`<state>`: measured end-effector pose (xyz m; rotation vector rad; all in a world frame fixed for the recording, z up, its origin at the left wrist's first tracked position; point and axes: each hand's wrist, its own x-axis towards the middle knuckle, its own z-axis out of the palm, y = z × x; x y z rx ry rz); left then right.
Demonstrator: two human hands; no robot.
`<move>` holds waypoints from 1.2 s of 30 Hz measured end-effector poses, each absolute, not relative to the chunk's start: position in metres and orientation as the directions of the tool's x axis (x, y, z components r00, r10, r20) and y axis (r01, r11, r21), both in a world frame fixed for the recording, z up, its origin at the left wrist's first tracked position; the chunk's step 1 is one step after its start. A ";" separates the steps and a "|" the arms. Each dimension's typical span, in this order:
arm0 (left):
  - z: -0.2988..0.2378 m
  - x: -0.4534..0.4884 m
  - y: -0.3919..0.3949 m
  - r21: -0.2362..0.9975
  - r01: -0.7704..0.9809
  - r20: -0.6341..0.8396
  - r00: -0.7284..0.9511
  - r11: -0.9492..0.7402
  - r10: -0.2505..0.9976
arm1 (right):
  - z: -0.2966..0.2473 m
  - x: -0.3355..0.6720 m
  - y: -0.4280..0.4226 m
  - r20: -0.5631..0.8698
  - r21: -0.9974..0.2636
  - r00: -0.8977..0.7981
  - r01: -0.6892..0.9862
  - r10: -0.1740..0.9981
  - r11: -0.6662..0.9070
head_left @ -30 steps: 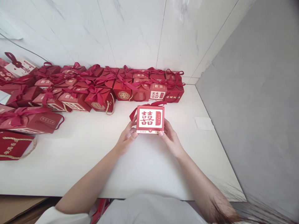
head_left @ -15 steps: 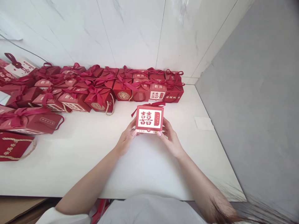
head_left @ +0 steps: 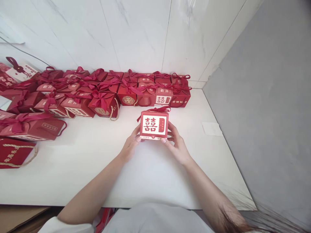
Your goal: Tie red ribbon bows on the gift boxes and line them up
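Observation:
Between my two hands is a red gift box [head_left: 154, 125] with a white panel of red characters facing me and a dark red ribbon bow on top. My left hand [head_left: 131, 144] grips its left side, thumb at the lower left corner. On the other side, my right hand [head_left: 177, 144] holds the right edge, with the thumb at the lower right corner. Most of my left fingers are hidden behind the box. Just beyond it stand similar ribbon-tied boxes, the closest showing a matching white panel [head_left: 163, 99].
Rows of red gift boxes [head_left: 103, 105] line the marble-patterned wall [head_left: 136, 35]. More boxes with rope handles sit at the left, including a dark red one [head_left: 14, 153]. A white paper slip [head_left: 212, 128] lies on the white table [head_left: 150, 181] near its right edge, beside a grey wall [head_left: 267, 106].
The held box has shifted very slightly left and down in view. Both hands keep the same hold, and the other boxes stay in place.

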<state>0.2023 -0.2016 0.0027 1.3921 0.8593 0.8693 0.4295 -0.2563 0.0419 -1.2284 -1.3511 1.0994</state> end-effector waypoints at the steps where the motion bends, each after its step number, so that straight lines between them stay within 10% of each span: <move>1: 0.003 0.202 -0.202 1.000 -0.005 0.006 0.445 -0.005 0.895 | 0.042 0.430 -0.256 0.082 -0.989 -0.022 0.122 0.996 0.084; 36: 0.005 0.202 -0.203 1.000 -0.018 0.013 0.444 -0.005 0.896 | 0.041 0.429 -0.256 0.072 -0.993 -0.029 0.094 0.997 0.074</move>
